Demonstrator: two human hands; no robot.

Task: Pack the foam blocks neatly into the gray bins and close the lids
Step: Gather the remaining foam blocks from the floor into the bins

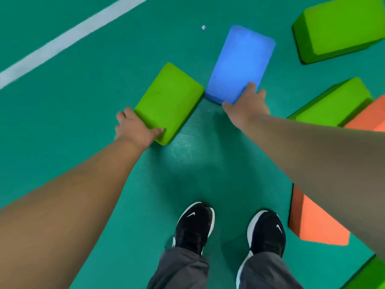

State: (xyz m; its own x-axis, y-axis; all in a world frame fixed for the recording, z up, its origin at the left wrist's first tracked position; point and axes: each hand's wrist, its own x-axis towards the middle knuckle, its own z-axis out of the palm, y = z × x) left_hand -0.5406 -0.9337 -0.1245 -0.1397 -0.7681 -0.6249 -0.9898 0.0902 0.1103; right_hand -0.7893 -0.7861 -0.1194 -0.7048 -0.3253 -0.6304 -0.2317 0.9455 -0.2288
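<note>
Gripping: left hand [135,130] green block [169,101], right hand [246,106] blue block [239,63]

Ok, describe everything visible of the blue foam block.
The blue foam block is a plain rectangular slab with rounded corners, matte and soft-looking. Its broad face is up, its length pointing away from the person, on the green floor. The right hand grips its near end, with a finger over the top face. Its near left corner sits by a corner of the green foam block; whether they touch is unclear.
</note>
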